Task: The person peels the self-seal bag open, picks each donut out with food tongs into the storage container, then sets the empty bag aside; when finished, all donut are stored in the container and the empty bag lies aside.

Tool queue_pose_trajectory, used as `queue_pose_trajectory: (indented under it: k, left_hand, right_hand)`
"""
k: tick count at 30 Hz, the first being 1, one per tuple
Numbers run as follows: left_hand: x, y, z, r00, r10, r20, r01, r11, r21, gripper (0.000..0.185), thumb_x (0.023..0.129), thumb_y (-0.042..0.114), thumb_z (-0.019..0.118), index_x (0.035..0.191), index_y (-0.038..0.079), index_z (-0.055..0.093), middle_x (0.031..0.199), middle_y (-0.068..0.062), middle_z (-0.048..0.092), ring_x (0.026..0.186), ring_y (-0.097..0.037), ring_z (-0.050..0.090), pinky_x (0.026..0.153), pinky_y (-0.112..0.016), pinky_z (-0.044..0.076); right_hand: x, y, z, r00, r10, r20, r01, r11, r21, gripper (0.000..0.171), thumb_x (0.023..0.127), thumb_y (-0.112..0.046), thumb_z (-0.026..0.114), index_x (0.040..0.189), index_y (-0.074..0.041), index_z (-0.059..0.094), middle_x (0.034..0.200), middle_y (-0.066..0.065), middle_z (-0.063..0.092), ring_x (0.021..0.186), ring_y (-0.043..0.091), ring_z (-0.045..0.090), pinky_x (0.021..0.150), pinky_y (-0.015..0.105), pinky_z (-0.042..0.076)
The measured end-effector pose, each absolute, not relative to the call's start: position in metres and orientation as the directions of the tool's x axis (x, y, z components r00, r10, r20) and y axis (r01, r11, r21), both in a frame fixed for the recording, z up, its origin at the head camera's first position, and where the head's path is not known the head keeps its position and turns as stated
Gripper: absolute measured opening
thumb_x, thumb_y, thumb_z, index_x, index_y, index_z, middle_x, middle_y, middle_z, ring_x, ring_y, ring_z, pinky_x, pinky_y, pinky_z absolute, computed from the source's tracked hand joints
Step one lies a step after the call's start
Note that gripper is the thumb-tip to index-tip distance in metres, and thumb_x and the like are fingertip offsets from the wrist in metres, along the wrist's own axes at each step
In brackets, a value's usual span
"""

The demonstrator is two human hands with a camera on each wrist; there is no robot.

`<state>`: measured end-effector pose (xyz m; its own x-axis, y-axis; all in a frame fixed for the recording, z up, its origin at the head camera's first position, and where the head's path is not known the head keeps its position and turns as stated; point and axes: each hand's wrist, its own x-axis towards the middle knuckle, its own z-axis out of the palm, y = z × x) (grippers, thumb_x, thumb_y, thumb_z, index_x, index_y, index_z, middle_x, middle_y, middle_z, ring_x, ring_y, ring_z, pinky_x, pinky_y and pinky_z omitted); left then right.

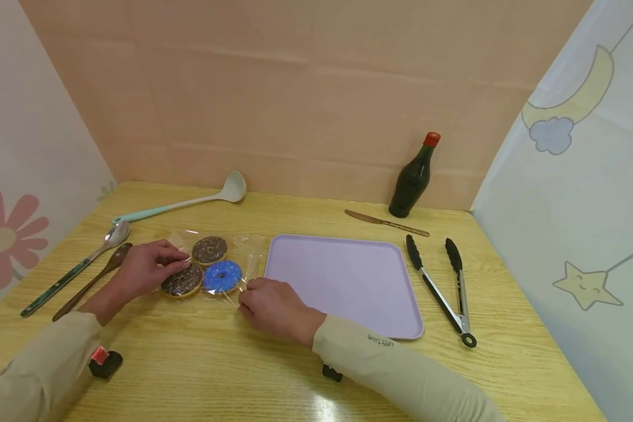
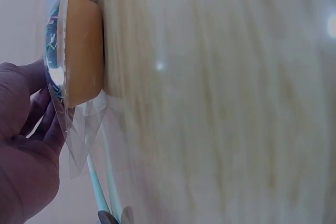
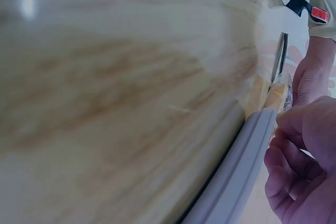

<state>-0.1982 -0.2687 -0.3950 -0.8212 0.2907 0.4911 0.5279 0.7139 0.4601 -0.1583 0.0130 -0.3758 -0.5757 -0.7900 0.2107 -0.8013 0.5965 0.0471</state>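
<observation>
A clear plastic bag (image 1: 250, 249) lies on the table with three donuts in it. Two are dark brown with sprinkles: a back donut (image 1: 210, 250) and a front-left donut (image 1: 180, 281). Beside them sits a blue donut (image 1: 222, 276). My left hand (image 1: 150, 266) holds the bag at its left side, thumb and fingertips at the front-left donut; a donut's tan side (image 2: 84, 51) shows through the plastic in the left wrist view. With curled fingers, my right hand (image 1: 274, 305) pinches the bag's right end, close to the lilac tray (image 1: 343, 281).
Left of the bag lie a metal spoon (image 1: 116, 234) and a brown wooden spoon (image 1: 117, 258), with a ladle (image 1: 234, 187) behind. A dark bottle (image 1: 412, 181) stands at the back right near a knife (image 1: 385, 223). Tongs (image 1: 453, 293) lie spread right of the tray.
</observation>
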Motion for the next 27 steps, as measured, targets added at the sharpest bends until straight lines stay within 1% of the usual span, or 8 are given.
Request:
queue_pose_trajectory:
  k: [3,6,10,14,17,20,25,27]
  left_hand:
    - [-0.198,-0.269,-0.396,-0.817,0.287,0.499,0.533,0.707,0.465,0.008,0.076,-0.001,0.077,0.084,0.002,0.076,0.078,0.001,0.063,0.064,-0.012,0.060,0.054,-0.024,0.047]
    - [-0.199,-0.269,-0.397,-0.819,0.278,0.502,0.529,0.705,0.472,0.008,0.075,-0.002,0.077,0.082,0.002,0.076,0.077,0.000,0.064,0.064,-0.011,0.060,0.054,-0.021,0.046]
    - [-0.200,-0.268,-0.397,-0.830,0.263,0.491,0.515,0.700,0.495,0.008,0.075,-0.003,0.077,0.082,0.002,0.076,0.077,-0.003,0.065,0.064,-0.010,0.060,0.054,-0.019,0.045]
    - [-0.201,-0.269,-0.396,-0.831,0.266,0.489,0.513,0.707,0.486,0.008,0.075,-0.003,0.077,0.081,0.001,0.076,0.077,-0.005,0.066,0.064,-0.015,0.060,0.053,-0.022,0.045]
    - [-0.202,-0.269,-0.395,-0.821,0.283,0.496,0.525,0.716,0.460,0.007,0.075,-0.002,0.077,0.081,0.002,0.076,0.078,-0.005,0.067,0.065,-0.019,0.060,0.053,-0.025,0.043]
    - [-0.202,-0.269,-0.396,-0.814,0.298,0.499,0.536,0.717,0.446,0.008,0.075,-0.001,0.078,0.081,0.003,0.076,0.078,-0.004,0.067,0.064,-0.018,0.060,0.052,-0.026,0.042]
    - [-0.201,-0.269,-0.395,-0.808,0.309,0.502,0.545,0.715,0.438,0.009,0.074,-0.002,0.078,0.081,0.004,0.076,0.077,-0.002,0.066,0.061,-0.012,0.057,0.049,-0.025,0.040]
    - [-0.201,-0.269,-0.395,-0.806,0.310,0.504,0.547,0.715,0.435,0.008,0.074,-0.002,0.078,0.080,0.004,0.076,0.077,-0.002,0.066,0.061,-0.010,0.056,0.049,-0.025,0.039]
  right_hand:
    - [-0.158,0.013,-0.377,-0.574,-0.790,0.216,-0.800,0.597,0.057,0.019,0.093,-0.021,0.060,0.075,-0.021,0.064,0.072,-0.009,0.052,0.068,0.006,0.050,0.055,0.017,0.041]
    - [-0.159,0.013,-0.377,-0.586,-0.783,0.209,-0.795,0.606,0.042,0.017,0.093,-0.019,0.059,0.077,-0.019,0.061,0.074,-0.008,0.052,0.069,0.006,0.050,0.054,0.017,0.041]
    - [-0.159,0.014,-0.377,-0.619,-0.762,0.190,-0.780,0.625,-0.030,0.013,0.093,-0.017,0.058,0.080,-0.016,0.060,0.075,-0.007,0.053,0.070,0.006,0.050,0.055,0.017,0.040]
    - [-0.160,0.015,-0.378,-0.632,-0.749,0.198,-0.773,0.627,-0.095,0.011,0.093,-0.015,0.057,0.083,-0.013,0.058,0.075,-0.006,0.053,0.069,0.006,0.050,0.059,0.018,0.041]
    - [-0.160,0.017,-0.379,-0.635,-0.741,0.218,-0.773,0.614,-0.162,0.011,0.093,-0.013,0.057,0.082,-0.012,0.057,0.073,-0.006,0.051,0.066,0.005,0.048,0.060,0.017,0.040]
    - [-0.161,0.019,-0.380,-0.651,-0.725,0.225,-0.758,0.599,-0.259,0.012,0.092,-0.010,0.057,0.080,-0.013,0.056,0.070,-0.008,0.049,0.062,0.003,0.046,0.059,0.015,0.038]
    - [-0.160,0.022,-0.381,-0.730,-0.655,0.194,-0.657,0.594,-0.464,0.013,0.092,-0.009,0.056,0.079,-0.013,0.056,0.066,-0.010,0.048,0.057,0.003,0.044,0.055,0.015,0.037]
    - [-0.160,0.023,-0.381,-0.759,-0.626,0.180,-0.612,0.590,-0.527,0.013,0.092,-0.009,0.055,0.080,-0.012,0.056,0.065,-0.010,0.049,0.056,0.004,0.044,0.054,0.016,0.038]
